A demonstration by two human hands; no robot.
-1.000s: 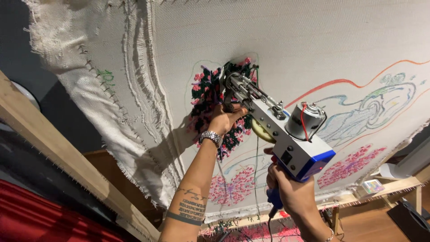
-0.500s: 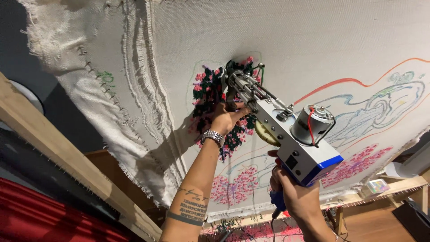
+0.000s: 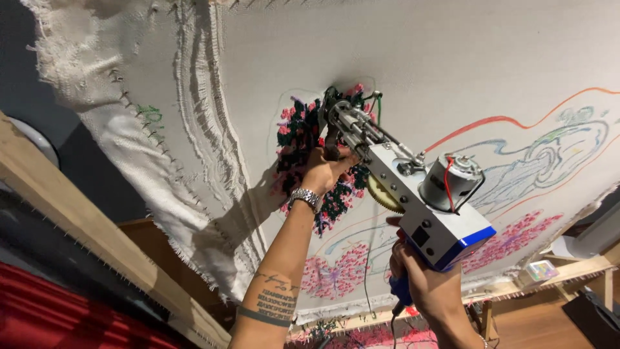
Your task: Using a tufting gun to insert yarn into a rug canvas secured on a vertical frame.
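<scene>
While both hands (image 3: 326,169) (image 3: 429,284) hold grip closed on tufting gun (image 3: 413,194), cloth (image 3: 452,58) lies open above.

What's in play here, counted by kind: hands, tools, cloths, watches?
Hands: 2, left hand on the front handle, right hand on the blue grip
Tufting gun: 1
Stretched cloth: 1
Wristwatch: 1
Wooden frame: 1
Total: 6
</scene>
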